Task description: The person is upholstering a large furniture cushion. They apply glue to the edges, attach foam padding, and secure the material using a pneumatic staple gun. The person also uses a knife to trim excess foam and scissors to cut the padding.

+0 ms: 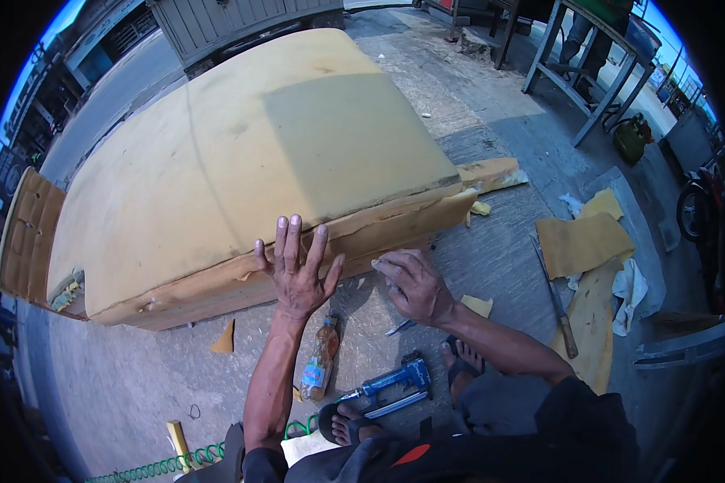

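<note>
A large yellow foam block [161, 193], layered along its near side, lies on the ground ahead of me. My left hand [298, 278] is open, its fingers spread over the block's near top edge. Just right of it, my right hand [415, 286] has its fingers curled and drawn together near the block's lower side. Whether anything is between those fingertips is hidden. Below the hands stand a clear plastic bottle with amber liquid [321, 362] and, lying by my feet, a blue staple gun [395, 381].
A long knife [557, 310] with a wooden handle lies at right beside foam offcuts [584, 245] and a white cloth [628, 294]. A green coiled air hose [161, 467] runs at lower left. A tufted brown panel [31, 233] stands at far left, a metal-legged table [576, 97] at upper right.
</note>
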